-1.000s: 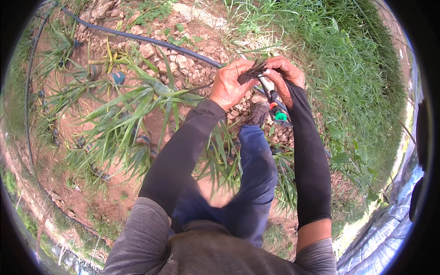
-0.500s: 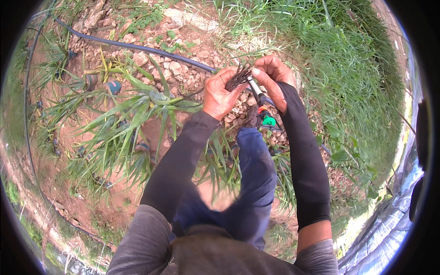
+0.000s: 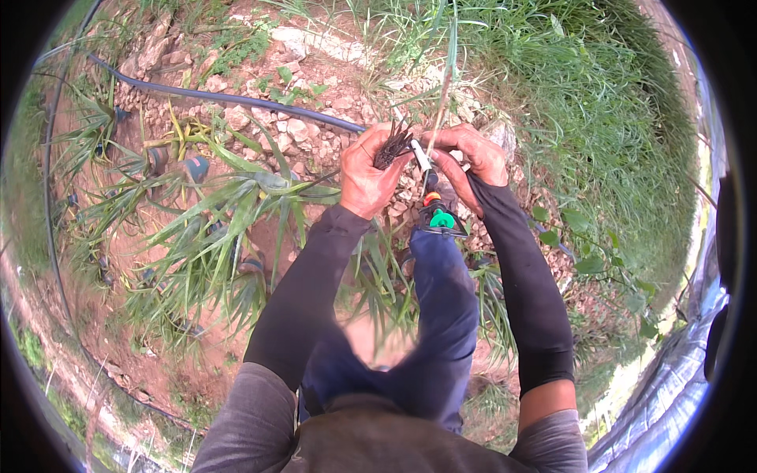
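My left hand (image 3: pixel 364 180) is closed around a bundle of thin dark strips (image 3: pixel 392 150), whose loose ends stick up past the fingers. Close beside its fingertips stands a small sprinkler with a white tube (image 3: pixel 421 156), an orange-red ring (image 3: pixel 431 198) and a green head (image 3: pixel 441 219). My right hand (image 3: pixel 473 156) is on the tube's other side, thumb and fingers pinched on a long thin green-brown stem (image 3: pixel 445 87). The stem runs from the top of the view down past the tube. Whether those fingers also touch the tube is unclear.
A dark hose (image 3: pixel 229 98) crosses the stony soil at upper left. Spiky potted plants (image 3: pixel 225 209) spread to my left. Dense grass (image 3: pixel 599 102) fills the right, with a leafy vine (image 3: pixel 587 264) below it. Pale sheeting (image 3: pixel 670 394) lies at lower right.
The long stem now shows between my hands and up to the top of the view. My hands and the sprinkler have shifted slightly left, and the bundle is tilted more upright.
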Tool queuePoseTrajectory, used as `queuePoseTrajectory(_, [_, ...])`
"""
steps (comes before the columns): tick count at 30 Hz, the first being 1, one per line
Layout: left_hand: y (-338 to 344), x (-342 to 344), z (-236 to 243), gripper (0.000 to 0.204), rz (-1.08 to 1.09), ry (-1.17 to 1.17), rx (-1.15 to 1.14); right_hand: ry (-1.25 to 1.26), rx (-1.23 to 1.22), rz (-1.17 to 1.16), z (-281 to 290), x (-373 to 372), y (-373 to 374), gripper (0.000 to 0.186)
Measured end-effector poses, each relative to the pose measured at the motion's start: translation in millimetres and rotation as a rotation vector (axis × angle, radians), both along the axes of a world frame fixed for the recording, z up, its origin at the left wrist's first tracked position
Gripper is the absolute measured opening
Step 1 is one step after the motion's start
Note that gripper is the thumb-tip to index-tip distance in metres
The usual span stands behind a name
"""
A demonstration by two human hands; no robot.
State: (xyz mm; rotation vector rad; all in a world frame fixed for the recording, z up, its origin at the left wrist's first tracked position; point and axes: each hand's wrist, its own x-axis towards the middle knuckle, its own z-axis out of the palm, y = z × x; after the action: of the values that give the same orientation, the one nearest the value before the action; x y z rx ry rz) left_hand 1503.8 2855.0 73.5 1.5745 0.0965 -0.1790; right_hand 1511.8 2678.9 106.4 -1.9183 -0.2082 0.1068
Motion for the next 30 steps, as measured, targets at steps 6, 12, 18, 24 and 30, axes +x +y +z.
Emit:
queuePoseTrajectory(6, [6,-1,-7,0.024,-0.006,0.021,-0.067,-0.093,-0.007,0.206,-11,17,-12,0.031])
queuePoseTrajectory(12, [7,4,-3,0.028,-0.097,-0.006,0.014,-0.272,-0.064,0.257,-25,23,-19,0.033])
queuePoseTrajectory(18, [7,9,-5,0.028,-0.121,-0.035,0.000,-0.393,-0.151,0.269,-31,30,-22,0.034])
queuePoseTrajectory(24, [11,10,-10,0.027,-0.177,-0.027,0.060,-0.463,-0.143,0.325,-32,37,-25,0.035])
queuePoseTrajectory(30, [10,11,-10,0.027,-0.156,-0.048,0.000,-0.590,-0.122,0.352,-36,43,-27,0.034])
